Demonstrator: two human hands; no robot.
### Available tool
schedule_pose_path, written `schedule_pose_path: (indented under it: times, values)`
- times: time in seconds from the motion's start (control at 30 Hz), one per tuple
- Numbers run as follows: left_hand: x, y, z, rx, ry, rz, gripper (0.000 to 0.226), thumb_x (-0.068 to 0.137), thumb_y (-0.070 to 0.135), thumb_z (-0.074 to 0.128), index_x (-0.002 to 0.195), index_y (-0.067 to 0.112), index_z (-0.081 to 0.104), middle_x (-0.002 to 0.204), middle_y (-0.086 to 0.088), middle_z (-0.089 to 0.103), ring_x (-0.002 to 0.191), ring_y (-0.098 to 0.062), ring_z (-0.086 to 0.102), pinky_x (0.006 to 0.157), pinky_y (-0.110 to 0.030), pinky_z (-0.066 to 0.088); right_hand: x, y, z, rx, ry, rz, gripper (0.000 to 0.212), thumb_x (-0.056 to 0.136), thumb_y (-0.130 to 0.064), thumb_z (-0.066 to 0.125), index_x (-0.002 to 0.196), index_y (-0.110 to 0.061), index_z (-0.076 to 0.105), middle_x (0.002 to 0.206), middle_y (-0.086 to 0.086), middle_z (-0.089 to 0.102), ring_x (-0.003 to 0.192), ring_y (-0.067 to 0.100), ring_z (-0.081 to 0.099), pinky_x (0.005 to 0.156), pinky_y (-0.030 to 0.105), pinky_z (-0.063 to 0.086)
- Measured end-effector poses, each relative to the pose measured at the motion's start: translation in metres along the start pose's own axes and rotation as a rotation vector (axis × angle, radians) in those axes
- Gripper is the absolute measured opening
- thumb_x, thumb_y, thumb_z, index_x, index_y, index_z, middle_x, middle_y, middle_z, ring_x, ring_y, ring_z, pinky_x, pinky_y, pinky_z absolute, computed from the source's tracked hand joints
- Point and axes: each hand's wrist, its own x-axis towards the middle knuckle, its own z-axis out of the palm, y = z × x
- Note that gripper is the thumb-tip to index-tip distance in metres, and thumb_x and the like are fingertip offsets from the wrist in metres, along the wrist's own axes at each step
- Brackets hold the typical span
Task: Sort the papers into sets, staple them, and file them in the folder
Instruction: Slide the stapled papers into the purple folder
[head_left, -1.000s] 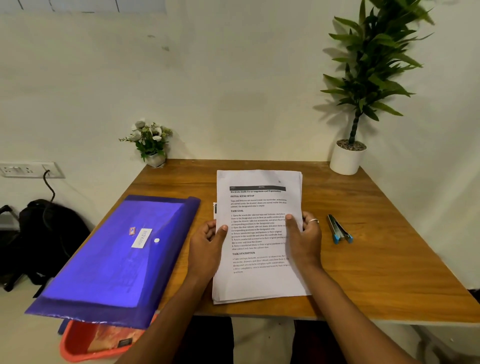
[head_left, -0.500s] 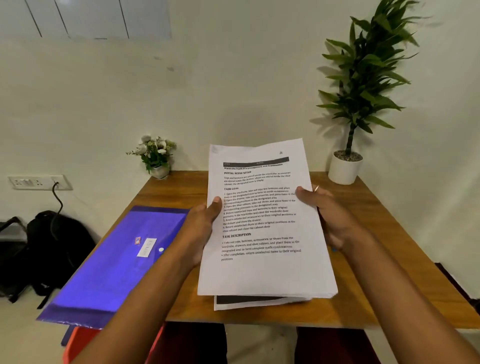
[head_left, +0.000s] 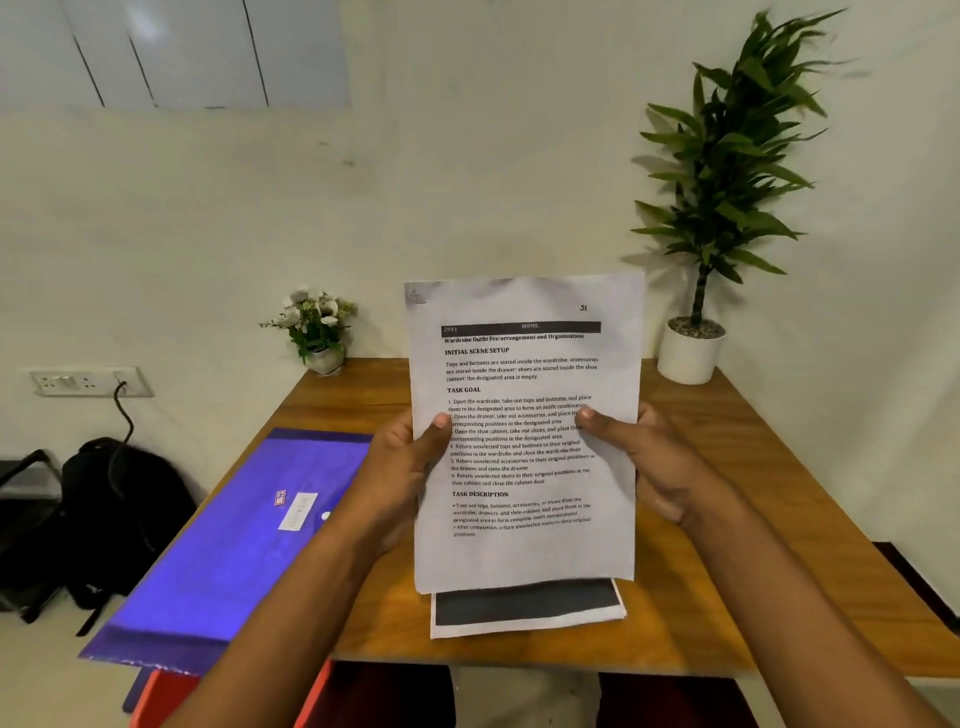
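A printed sheet of paper (head_left: 524, 551) is held upright above the wooden table (head_left: 727, 545). My left hand (head_left: 400, 467) pinches its left edge with the thumb on the text. At the right edge my right hand (head_left: 660, 462) grips it the same way. Under it, more papers (head_left: 524, 608) lie on the table, the top one showing a black band. A blue plastic folder (head_left: 228, 545) with a white label lies shut on the table's left side, hanging over the edge. The stapler is hidden from view.
A small flower pot (head_left: 319, 332) stands at the table's back left and a tall potted plant (head_left: 696, 332) at the back right. A black backpack (head_left: 119, 519) sits on the floor by a wall socket (head_left: 88, 382). A red tray (head_left: 166, 696) lies below the folder.
Both hands lifted the top sheet off the stack and raised it upright toward the camera. The stapler, seen earlier to the right, is now covered by my right hand.
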Motion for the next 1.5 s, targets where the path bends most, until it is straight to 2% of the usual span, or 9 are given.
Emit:
schedule_pose_path:
  times: [0.23, 0.4, 0.6, 0.8, 0.9, 1.07, 1.23, 1.37, 1.5]
  values:
    - [0.009, -0.022, -0.036, 0.453, 0.203, -0.022, 0.027, 0.108, 0.031, 0.049, 0.103, 0.016, 0.071, 0.091, 0.000, 0.078, 0.081, -0.021, 0.074, 0.072, -0.036, 0.059, 0.012, 0.039, -0.003, -0.071, 0.013, 0.156, 0.034, 0.092, 0.002, 0.063, 0.125, -0.006, 0.064, 0.120, 0.012, 0.073, 0.106, 0.028, 0.073, 0.083, 0.039, 0.062]
    - [0.014, -0.079, -0.159, 1.245, 0.589, -0.205, 0.027, 0.097, 0.019, 0.055, 0.118, 0.013, 0.071, 0.126, -0.015, 0.067, 0.115, -0.040, 0.061, 0.094, -0.045, 0.052, 0.014, 0.081, -0.001, -0.130, 0.117, 0.269, 0.026, 0.096, -0.002, 0.063, 0.120, -0.011, 0.067, 0.114, 0.008, 0.076, 0.101, 0.028, 0.074, 0.085, 0.043, 0.060]
    - [0.018, -0.079, -0.170, 0.912, 0.567, -0.312, 0.054, 0.105, 0.019, 0.021, 0.123, 0.004, 0.070, 0.130, -0.021, 0.066, 0.118, -0.037, 0.061, 0.099, -0.038, 0.048, 0.021, 0.100, 0.007, -0.169, 0.123, 0.348, 0.030, 0.096, -0.003, 0.063, 0.125, -0.012, 0.066, 0.118, 0.010, 0.074, 0.104, 0.031, 0.073, 0.096, 0.055, 0.055]
    - [0.014, -0.070, -0.150, 0.800, 0.395, -0.351, 0.035, 0.103, 0.005, 0.046, 0.085, 0.020, 0.071, 0.096, -0.007, 0.068, 0.082, -0.017, 0.059, 0.070, -0.021, 0.048, 0.026, 0.109, 0.008, -0.161, 0.106, 0.357, 0.037, 0.097, -0.002, 0.061, 0.133, -0.013, 0.062, 0.121, 0.007, 0.074, 0.107, 0.031, 0.072, 0.098, 0.055, 0.054]
    - [0.014, -0.076, -0.139, 0.872, 0.299, -0.405, 0.018, 0.080, 0.056, 0.072, 0.092, 0.042, 0.077, 0.102, 0.011, 0.070, 0.117, -0.020, 0.058, 0.106, -0.040, 0.047, 0.029, 0.107, 0.008, -0.098, 0.108, 0.349, 0.036, 0.096, -0.001, 0.062, 0.131, -0.010, 0.063, 0.120, 0.011, 0.073, 0.106, 0.032, 0.072, 0.096, 0.052, 0.055]
    - [0.009, -0.101, -0.107, 1.368, 0.452, -0.435, 0.024, 0.089, 0.049, 0.063, 0.103, 0.041, 0.046, 0.139, 0.004, 0.039, 0.133, -0.031, 0.029, 0.107, -0.048, 0.024, 0.043, 0.098, 0.021, 0.101, -0.044, 0.408, 0.048, 0.091, 0.001, 0.062, 0.138, -0.008, 0.058, 0.130, 0.019, 0.067, 0.116, 0.040, 0.065, 0.086, 0.049, 0.060]
    - [0.000, -0.118, -0.116, 1.355, 0.415, -0.274, 0.074, 0.056, 0.085, 0.074, 0.109, 0.037, 0.057, 0.133, 0.004, 0.042, 0.129, -0.029, 0.035, 0.105, -0.050, 0.028, 0.055, 0.095, 0.051, -0.223, -0.230, 0.552, 0.025, 0.100, -0.007, 0.056, 0.125, -0.004, 0.059, 0.077, 0.001, 0.076, 0.062, 0.011, 0.072, 0.048, 0.019, 0.054]
    - [-0.001, -0.119, -0.123, 1.449, 0.447, -0.221, 0.062, 0.080, 0.058, 0.071, 0.131, 0.030, 0.050, 0.142, 0.000, 0.041, 0.125, -0.030, 0.036, 0.096, -0.042, 0.026, 0.075, 0.116, 0.049, -0.720, -0.224, 0.535, 0.039, 0.094, -0.025, 0.070, 0.131, -0.018, 0.060, 0.123, -0.002, 0.071, 0.104, 0.017, 0.066, 0.092, 0.033, 0.053]
    - [-0.005, -0.103, -0.149, 1.230, 0.454, -0.125, 0.048, 0.080, 0.028, 0.082, 0.121, 0.020, 0.059, 0.129, -0.005, 0.050, 0.119, -0.032, 0.047, 0.094, -0.040, 0.038, 0.078, 0.114, 0.034, -0.817, -0.158, 0.562, 0.039, 0.090, -0.028, 0.075, 0.127, -0.021, 0.062, 0.113, -0.002, 0.074, 0.102, 0.022, 0.071, 0.095, 0.044, 0.057]
